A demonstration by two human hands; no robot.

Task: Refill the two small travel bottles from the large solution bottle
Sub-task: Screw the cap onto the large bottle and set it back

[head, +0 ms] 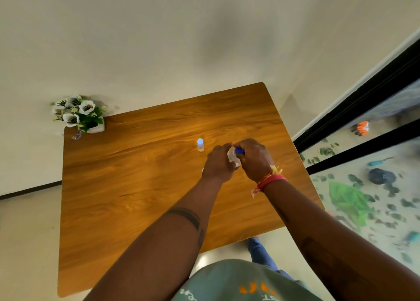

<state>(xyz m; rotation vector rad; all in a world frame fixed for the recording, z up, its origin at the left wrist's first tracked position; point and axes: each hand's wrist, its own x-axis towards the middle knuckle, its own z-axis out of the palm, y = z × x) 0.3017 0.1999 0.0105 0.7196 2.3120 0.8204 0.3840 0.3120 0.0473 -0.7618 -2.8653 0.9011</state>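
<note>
My left hand (218, 162) grips the clear body of the large solution bottle (231, 155) above the wooden table (127, 187). The fingers of my right hand (254, 158) are curled round its blue cap (239, 150). One small travel bottle (200, 144) with a pale blue cap stands upright on the table, just left of and beyond my hands. A small white bit shows at the table by my left wrist (202, 170); I cannot tell what it is. The lower part of the large bottle is hidden by my hands.
A white pot of artificial flowers (79, 114) stands at the table's far left corner, with a small clear item (76, 135) beside it. A dark-framed glass door (363, 109) runs along the right. The table's right edge lies close to my right wrist.
</note>
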